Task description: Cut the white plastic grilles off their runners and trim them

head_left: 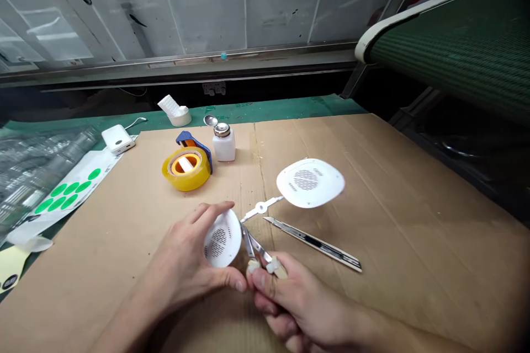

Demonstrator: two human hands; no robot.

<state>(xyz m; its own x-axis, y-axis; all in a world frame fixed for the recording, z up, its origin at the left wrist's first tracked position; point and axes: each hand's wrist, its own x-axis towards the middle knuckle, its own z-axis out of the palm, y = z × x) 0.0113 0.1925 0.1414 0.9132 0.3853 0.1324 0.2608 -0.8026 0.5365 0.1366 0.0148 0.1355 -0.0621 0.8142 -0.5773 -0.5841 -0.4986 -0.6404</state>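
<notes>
My left hand [188, 251] grips a small white plastic cover [221, 238] with a round patch of slots, tilted on its edge. A thin white sprue [261, 208] with a ring at its middle runs from this cover to a larger white slotted cover [310, 183] at the right. In my right hand [296, 300] is a pair of nippers [255, 245], held by its pale handles. The nippers' jaws are at the small cover's edge, where the sprue meets it; whether they have closed on it I cannot tell. A box cutter [317, 245] lies to the right, blade toward the sprue.
Behind my hands stand a yellow tape roll [186, 179] on a blue dispenser and a white pump bottle [224, 145]. A white device [118, 139], green dot stickers [70, 190] and clear plastic bags [37, 168] lie at the left. A green conveyor belt [455, 38] overhangs the right side.
</notes>
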